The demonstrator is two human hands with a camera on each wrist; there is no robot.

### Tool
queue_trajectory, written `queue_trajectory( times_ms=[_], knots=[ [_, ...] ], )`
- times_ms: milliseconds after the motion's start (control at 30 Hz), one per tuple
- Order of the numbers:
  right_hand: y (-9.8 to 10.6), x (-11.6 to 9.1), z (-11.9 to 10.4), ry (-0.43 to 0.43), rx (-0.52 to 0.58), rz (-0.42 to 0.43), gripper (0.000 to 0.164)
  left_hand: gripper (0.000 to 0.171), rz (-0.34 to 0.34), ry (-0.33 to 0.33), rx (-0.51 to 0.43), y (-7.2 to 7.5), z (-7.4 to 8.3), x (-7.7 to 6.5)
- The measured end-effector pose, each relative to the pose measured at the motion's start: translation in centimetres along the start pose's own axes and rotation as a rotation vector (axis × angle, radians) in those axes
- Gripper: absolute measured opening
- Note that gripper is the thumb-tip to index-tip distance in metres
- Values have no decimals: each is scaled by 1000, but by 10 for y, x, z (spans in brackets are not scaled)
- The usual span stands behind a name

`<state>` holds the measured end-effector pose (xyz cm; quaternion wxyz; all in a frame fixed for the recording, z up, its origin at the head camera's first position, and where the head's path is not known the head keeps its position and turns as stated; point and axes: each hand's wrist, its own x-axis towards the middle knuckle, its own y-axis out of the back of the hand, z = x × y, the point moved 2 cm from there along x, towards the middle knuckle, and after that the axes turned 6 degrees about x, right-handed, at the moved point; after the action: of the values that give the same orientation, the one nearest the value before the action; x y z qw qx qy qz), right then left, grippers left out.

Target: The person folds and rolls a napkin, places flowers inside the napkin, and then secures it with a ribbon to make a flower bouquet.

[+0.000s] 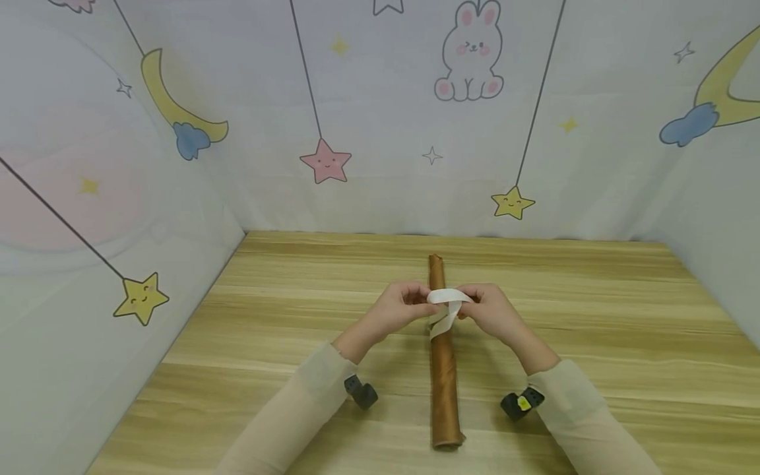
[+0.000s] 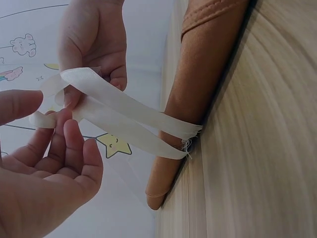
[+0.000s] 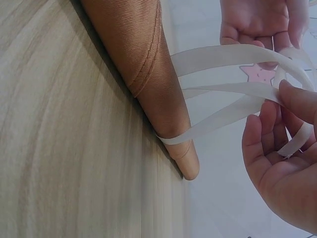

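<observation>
A long brown roll of satin-like cloth (image 1: 444, 389) lies lengthwise on the table, pointing away from me. A white ribbon (image 1: 442, 326) passes round its farther half, and its loose lengths rise above the roll. My left hand (image 1: 398, 309) holds part of the ribbon from the left; in the left wrist view, its fingers are curled and the ribbon (image 2: 43, 119) lies by the index finger. From the right, my right hand (image 1: 491, 311) pinches the ribbon between thumb and fingers, with a short end (image 3: 292, 148) hanging across its curled fingers. The ribbon's crossing is partly hidden by fingers.
The wood-grain table (image 1: 297, 277) extends on both sides of the roll. A pale curtain (image 1: 386, 198) printed with stars, moons and a rabbit stands behind and at the sides. Black wrist cameras (image 1: 361, 392) sit at both sleeve cuffs.
</observation>
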<state>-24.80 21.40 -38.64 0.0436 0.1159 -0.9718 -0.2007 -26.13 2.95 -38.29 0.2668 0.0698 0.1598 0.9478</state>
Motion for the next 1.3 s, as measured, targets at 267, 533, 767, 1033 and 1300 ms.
queue_trajectory(
  times_ms=[267,533,767,1033,1300],
  knots=[
    [1,-1,-1,10,21,-1,22,18,-13,8,-33,0,2,-2],
    [1,-3,-2,5,25,-4,23,17,5,5,-29,-1,1,-1],
    [1,-4,-5,-5,36,-5,25,15,27,13,-18,-4,2,-1],
    [1,-3,-2,-3,22,2,23,13,36,68,-30,-9,-1,3],
    [1,-3,1,2,74,-27,26,22,30,109,-35,-12,-7,7]
  ],
)
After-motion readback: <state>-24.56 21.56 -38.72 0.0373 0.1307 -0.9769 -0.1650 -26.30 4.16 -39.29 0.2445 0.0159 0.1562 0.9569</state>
